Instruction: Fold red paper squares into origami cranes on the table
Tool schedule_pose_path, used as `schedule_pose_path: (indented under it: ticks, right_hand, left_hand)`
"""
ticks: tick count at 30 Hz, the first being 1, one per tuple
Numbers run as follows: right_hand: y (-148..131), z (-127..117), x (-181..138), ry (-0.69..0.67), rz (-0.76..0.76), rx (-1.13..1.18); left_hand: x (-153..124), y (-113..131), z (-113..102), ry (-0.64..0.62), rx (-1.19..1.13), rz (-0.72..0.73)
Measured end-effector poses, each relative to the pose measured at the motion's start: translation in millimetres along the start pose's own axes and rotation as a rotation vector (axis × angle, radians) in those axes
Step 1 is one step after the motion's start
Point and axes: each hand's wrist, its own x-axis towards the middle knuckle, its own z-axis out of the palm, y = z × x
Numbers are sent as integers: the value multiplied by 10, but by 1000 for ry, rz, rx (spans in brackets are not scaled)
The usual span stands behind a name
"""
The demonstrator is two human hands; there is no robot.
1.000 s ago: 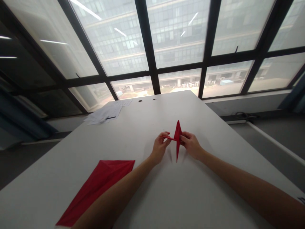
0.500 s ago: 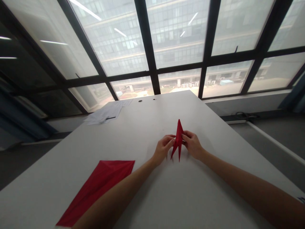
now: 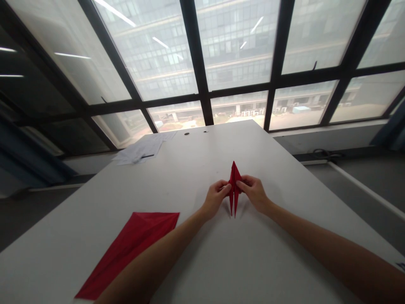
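Red paper, folded into a slim, pointed shape, sits right between the person's fingertips. The left hand [image 3: 217, 197] has its thumb and fingers closed on one edge of this folded paper [image 3: 234, 172], and the right hand [image 3: 254, 192] pinches the opposite edge, its thumb laid over the face that's turned toward the person. Neither hand is nearer than the other: both are on it, meeting it from the two sides at about its middle, where it is widest.

The long axis runs between the hands and across the line joining them. A single sharp tip points away, toward the glass, above the fingers; at the near end the paper splits into two thin points, side by side with a narrow gap, reaching below the thumbs. That slit lines up with the crease up the middle, so each hand has one half to itself. From where I'm standing I can't be sure whether the two lower points touch the white table [image 3: 196, 169] or hang just above it; their shadows fall close by.

Further out, a bigger red sheet [image 3: 129, 245] lies flat to the left, its long side slanting, with the left forearm [image 3: 172, 242] passing over its near edge. Beyond that, at the table's far left, are loose white papers [image 3: 136, 150] with a dark pen [image 3: 147, 156] on them, and behind everything the tall window [image 3: 237, 46].
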Motion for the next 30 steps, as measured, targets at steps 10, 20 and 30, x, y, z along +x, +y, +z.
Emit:
schedule_pose_path:
  ticks: [10, 20, 30]
  right_hand:
    - [55, -11, 17, -9, 3, 24]
    - [-7, 9, -5, 0, -18, -13]
    - [43, 2, 16, 22, -46, -61]
  left_hand:
    - [12, -42, 7, 65, -54, 9]
    - [-44, 46, 64, 92, 125, 108]
    - [-14, 28, 53, 163, 79, 41]
